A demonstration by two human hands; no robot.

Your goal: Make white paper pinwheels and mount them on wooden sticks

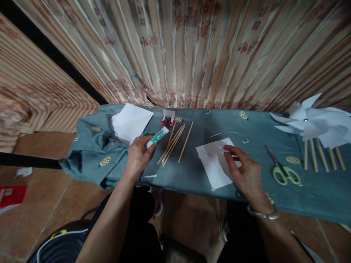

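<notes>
My left hand point(139, 152) grips a green and white glue stick point(158, 136), its white end pointing up and to the right. A square of white paper point(212, 164) with creases lies flat near the table's front edge. Over its right side hovers my right hand point(244, 170), with bent fingers, thumb and forefinger slightly apart, and nothing visible between them. Between the hands lie several thin wooden sticks point(173, 145). Behind them is a small open red box point(168, 119) with dark little pieces inside.
White paper sheets point(133, 122) rest at the table's left. Scissors point(285, 173) with green handles lie right of my right hand. Finished white paper pinwheels point(315, 122) on sticks lie at the far right. A patterned curtain point(181, 54) hangs behind the cloth-covered table point(257, 126).
</notes>
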